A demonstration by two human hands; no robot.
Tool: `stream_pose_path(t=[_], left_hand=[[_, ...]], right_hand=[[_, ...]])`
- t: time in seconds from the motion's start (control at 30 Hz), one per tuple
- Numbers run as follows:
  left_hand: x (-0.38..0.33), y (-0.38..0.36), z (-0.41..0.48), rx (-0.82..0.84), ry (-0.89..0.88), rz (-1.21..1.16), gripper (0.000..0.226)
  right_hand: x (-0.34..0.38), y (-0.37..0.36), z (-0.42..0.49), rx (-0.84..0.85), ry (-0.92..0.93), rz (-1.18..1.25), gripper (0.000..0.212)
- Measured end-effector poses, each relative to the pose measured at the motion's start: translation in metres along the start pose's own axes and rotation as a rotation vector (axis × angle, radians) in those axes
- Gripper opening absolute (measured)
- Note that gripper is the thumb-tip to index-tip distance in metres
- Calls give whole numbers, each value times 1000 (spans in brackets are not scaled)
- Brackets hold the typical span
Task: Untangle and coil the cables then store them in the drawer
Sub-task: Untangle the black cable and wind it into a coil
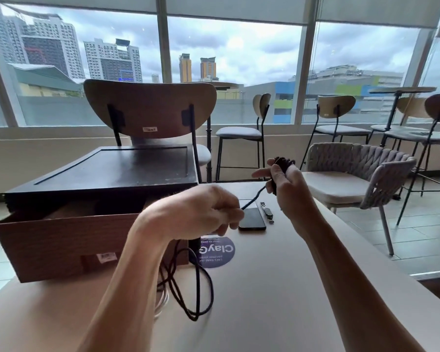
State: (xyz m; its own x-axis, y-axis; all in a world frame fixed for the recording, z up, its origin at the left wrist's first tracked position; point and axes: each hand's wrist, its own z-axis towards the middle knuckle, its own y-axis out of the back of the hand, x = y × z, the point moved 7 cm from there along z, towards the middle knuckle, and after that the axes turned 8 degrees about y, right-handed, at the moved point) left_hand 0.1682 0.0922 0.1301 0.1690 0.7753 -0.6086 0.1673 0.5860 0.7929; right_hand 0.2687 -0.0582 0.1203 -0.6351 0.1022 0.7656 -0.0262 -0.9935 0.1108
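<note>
Right hand: the right hand is raised above the table's far edge, fingers and thumb curled round a coil of black cable, which it grips upright in the fist.
Left hand: the left hand hangs over the middle of the table, knuckles up, fingertips drawn together and pinching the cable just beside the phone.
Cable: the black cable runs as one taut strand from the coil down to the left fingertips. Below the left wrist it drops to the table and lies in loose, overlapping loops toward the near edge.
White cable: a white cable lies under the left forearm, touching the black loops and mostly hidden.
Box: a black-topped box stands at the table's far left corner.
Drawer: its wooden drawer is pulled out toward the near edge. The inside is dim, and I cannot tell what it holds.
Phone: a dark phone lies flat near the far edge, right of the drawer.
Watch: a watch lies just beside the phone's right side.
Sticker: a round dark sticker is on the table between the phone and the loops, by the drawer's right end.
Chairs: one chair stands behind the box; a woven chair stands off the table's right edge.
</note>
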Motion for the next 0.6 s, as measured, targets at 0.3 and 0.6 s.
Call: stream_pose_path(t=[0.3, 0.6], left_hand=[[-21, 29, -19, -162, -239, -145, 16], [35, -2, 7, -5, 226, 292, 25]], right_hand=[[-23, -24, -16, 210, -300, 146, 25], [-29, -25, -16, 15, -650, 982, 35]])
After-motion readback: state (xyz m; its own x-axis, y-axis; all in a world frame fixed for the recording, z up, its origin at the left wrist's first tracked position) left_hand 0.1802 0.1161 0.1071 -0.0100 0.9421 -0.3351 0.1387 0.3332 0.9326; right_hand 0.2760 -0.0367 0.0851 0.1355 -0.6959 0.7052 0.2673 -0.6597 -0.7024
